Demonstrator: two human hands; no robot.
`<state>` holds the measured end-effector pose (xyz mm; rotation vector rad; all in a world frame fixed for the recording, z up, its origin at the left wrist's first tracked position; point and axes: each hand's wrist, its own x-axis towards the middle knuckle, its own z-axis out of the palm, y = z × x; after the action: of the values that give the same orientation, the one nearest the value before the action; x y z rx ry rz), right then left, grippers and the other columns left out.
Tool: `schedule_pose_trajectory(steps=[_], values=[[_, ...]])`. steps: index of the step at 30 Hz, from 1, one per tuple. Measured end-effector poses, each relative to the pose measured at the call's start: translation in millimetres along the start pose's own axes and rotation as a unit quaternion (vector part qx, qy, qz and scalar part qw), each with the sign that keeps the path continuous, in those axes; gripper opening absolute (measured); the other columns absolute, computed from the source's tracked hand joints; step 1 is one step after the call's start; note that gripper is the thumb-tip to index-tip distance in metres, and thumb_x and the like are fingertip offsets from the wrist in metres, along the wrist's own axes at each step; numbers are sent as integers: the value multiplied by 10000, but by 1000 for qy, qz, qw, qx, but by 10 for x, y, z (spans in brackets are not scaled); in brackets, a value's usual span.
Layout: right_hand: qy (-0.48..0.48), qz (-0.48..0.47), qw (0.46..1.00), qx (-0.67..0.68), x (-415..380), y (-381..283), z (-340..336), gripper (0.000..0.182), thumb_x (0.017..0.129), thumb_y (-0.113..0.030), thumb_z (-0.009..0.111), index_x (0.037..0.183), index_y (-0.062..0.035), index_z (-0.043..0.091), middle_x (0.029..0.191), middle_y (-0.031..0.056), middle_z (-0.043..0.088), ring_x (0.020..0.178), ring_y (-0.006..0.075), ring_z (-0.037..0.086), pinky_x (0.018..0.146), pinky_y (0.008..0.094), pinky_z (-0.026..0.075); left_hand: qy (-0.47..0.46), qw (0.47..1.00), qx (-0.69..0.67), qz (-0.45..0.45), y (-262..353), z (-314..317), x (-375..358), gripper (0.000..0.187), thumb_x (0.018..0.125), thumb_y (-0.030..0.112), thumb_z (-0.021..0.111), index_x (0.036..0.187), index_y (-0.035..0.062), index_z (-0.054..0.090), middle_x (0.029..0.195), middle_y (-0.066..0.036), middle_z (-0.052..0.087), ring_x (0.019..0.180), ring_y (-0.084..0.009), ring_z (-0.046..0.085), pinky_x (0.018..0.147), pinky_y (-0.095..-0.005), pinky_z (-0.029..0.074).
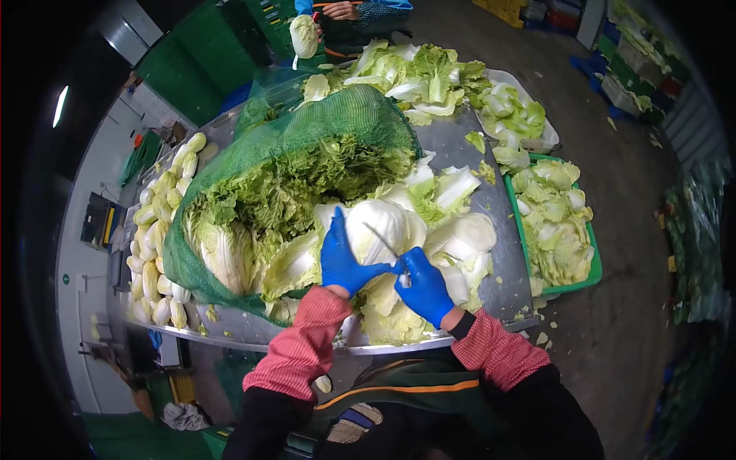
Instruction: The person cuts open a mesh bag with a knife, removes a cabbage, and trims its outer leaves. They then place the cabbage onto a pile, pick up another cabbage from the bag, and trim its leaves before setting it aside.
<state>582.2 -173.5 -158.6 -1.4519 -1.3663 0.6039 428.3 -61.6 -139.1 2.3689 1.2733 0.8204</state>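
Blue-gloved, your left hand (343,259) lies open steadying the pale cabbage head (381,230) on the steel table (460,138) while your right hand (424,285) grips the knife (381,239); hold its firm base, since the heavy head's leaves look brittle and slick.

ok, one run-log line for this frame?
left hand: steadies napa cabbage | right hand: holds knife, blade on cabbage | steel table

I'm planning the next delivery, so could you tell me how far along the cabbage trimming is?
Done: trimmed cabbages are lined up at the table's left, and loose leaves fill the green crate. In hand: the left hand steadies a cabbage while the right hand holds a knife. Left: the net sack holds many more.
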Motion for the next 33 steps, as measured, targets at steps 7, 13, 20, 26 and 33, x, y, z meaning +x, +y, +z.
schedule_pose_trajectory(steps=[7,13,20,26,33], values=[[61,105,987,108,-109,137,-367,253,776,44,600,968,-75,487,881,4,529,818,90,539,688,235,458,-27,950,-264,-167,-835,291,321,1095,643,304,870,1491,110,206,1084,-156,590,981,-284,617,886,-384,499],[69,152,982,-91,70,380,-1149,258,832,-60,603,1073,-62,509,926,98,570,778,208,604,697,319,495,-60,896,-352,-264,-831,443,73,864,765,242,800,1465,88,318,1159,-165,584,1084,-224,545,949,-348,438],[44,38,995,-77,586,101,-740,482,828,-250,721,1240,-70,546,961,123,619,825,221,618,737,331,509,-52,970,4,-238,36,445,395,1199,631,543,818,1511,74,152,1472,-298,295,1322,-406,390,1085,-424,334],[-111,206,970,70,1108,51,-247,538,844,-427,682,1202,-44,562,1135,142,623,912,256,625,816,336,493,-76,976,-177,-101,-605,229,91,1226,573,443,883,1480,-18,200,1487,-224,318,1380,-330,318,1128,-398,275],[-188,66,979,31,1260,400,186,399,816,-406,726,945,-70,554,835,39,564,657,120,552,532,281,494,-57,944,-317,-65,-724,59,-418,1178,616,370,861,1505,33,165,1548,-169,218,1421,-294,241,1159,-392,211]])
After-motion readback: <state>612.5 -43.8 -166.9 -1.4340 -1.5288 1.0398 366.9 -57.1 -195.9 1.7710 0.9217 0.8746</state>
